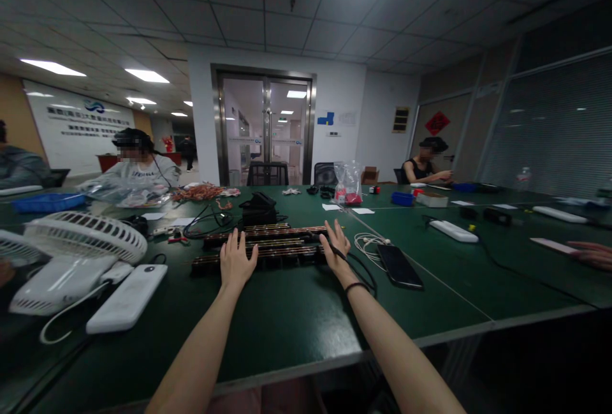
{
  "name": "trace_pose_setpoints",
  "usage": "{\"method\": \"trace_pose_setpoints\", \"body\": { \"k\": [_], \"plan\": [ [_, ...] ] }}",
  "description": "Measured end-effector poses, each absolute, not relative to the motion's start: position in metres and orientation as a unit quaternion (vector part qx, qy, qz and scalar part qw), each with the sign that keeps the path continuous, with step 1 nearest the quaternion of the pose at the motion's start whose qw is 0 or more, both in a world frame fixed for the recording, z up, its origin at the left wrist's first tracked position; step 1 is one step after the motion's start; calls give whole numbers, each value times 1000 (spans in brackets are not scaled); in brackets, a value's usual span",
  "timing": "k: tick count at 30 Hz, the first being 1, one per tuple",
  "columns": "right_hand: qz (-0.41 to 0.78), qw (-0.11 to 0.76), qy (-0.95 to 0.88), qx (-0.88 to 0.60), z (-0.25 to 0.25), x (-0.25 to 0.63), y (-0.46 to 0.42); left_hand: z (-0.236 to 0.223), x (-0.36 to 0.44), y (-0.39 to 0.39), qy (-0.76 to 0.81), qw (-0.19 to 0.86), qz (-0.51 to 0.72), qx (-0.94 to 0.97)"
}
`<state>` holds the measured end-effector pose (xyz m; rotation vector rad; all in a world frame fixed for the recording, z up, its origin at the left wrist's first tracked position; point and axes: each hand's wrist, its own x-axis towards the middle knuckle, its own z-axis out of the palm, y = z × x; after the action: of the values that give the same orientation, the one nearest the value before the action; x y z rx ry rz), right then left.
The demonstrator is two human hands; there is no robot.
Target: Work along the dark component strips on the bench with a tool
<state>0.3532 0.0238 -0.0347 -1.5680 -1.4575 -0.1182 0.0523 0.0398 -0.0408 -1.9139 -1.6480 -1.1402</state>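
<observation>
Several long dark strips with thin gold and reddish lines point(282, 250) lie side by side on the green table, running left to right in front of me. My left hand point(236, 259) rests on their left part, palm down, fingers stretched and apart. At the right end of the strips is my right hand point(337, 249), its fingers also spread. A black cable point(366, 267) curves around beside that hand and passes by its fingers; whether they touch it I cannot tell. Neither hand grips anything visible. The strips' exact kind is unclear.
A black phone point(400, 266) and white cable point(368, 245) lie right. At left are a white fan point(86, 238) and a white power bank-like block point(128, 298). Behind the strips stands a black bundle point(259, 208). Co-workers point(138, 162) sit around the table.
</observation>
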Motion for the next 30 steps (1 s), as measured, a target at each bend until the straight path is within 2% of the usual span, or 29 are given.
{"method": "trace_pose_setpoints", "body": {
  "k": [16,30],
  "plan": [
    [-57,496,-592,-633,-36,351,23,-36,53,35,-582,163,-401,-689],
    [-30,552,-557,-620,-34,348,17,-32,53,33,-594,153,-373,-696]
  ]
}}
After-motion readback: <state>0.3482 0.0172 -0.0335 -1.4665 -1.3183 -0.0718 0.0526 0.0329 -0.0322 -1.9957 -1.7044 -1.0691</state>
